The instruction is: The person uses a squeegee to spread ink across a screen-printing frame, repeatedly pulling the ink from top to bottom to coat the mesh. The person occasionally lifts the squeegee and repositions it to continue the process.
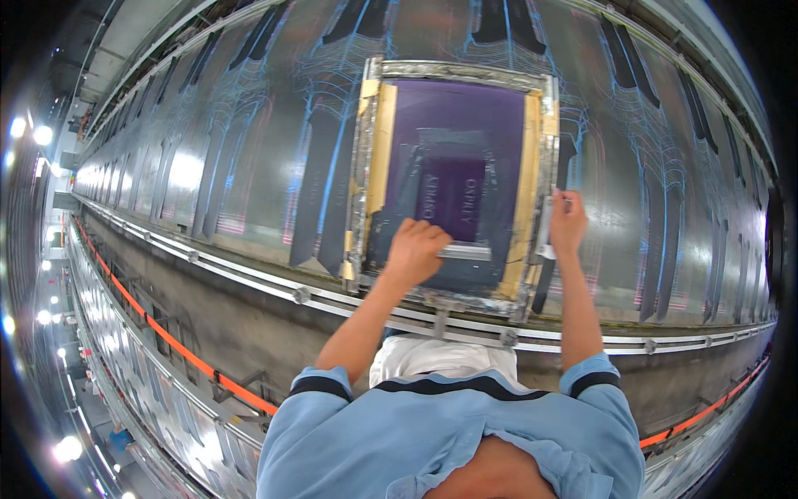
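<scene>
A screen-printing frame [455, 71] lies flat on the long table in front of me, its purple mesh [453, 108] smeared with dark ink around a lettered patch in the middle. My left hand [417, 253] is closed over a squeegee [467, 250] at the near part of the mesh; a pale strip of the squeegee shows to the right of my fingers. At the frame's right side my right hand [568, 221] is closed with fingers pinched. Next to it a small white piece [546, 237] shows against the frame edge; I cannot make out whether my fingers grip it or the frame.
Dark fabric pieces [322, 166] with blue printed lines lie in rows along the table [266, 166]. A metal rail [249, 279] with stops runs along its near edge, against the frame. Behind me is another long table [166, 391] with an orange rail [179, 341].
</scene>
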A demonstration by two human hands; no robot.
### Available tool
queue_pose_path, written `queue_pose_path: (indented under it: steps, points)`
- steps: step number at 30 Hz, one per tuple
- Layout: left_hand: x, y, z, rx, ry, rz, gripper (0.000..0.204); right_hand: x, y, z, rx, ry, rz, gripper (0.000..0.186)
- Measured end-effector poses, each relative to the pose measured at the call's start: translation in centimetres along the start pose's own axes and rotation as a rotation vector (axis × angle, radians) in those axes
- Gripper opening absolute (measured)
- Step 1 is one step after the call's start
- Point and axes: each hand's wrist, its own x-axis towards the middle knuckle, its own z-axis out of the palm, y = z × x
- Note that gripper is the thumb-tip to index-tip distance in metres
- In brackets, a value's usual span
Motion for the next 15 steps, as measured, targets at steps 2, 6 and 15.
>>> queue_pose_path:
  steps: [2,6,15]
  points:
    - [-2.9,-6.3,-3.9,0.024,-0.025,-0.001,0.027,-3.1,-4.4,5.8,0.12,0.056,-0.137,0.02]
    - [-9.4,-17.1,-11.2,0.1,0.027,0.027,0.031,-8.8,-14.5,16.1,0.159,-0.052,0.041,0.024]
    - [-15.4,-18.6,-13.3,0.014,-0.091,0.043,0.024,-9.1,-15.0,19.0,0.073,-0.036,0.05,0.021]
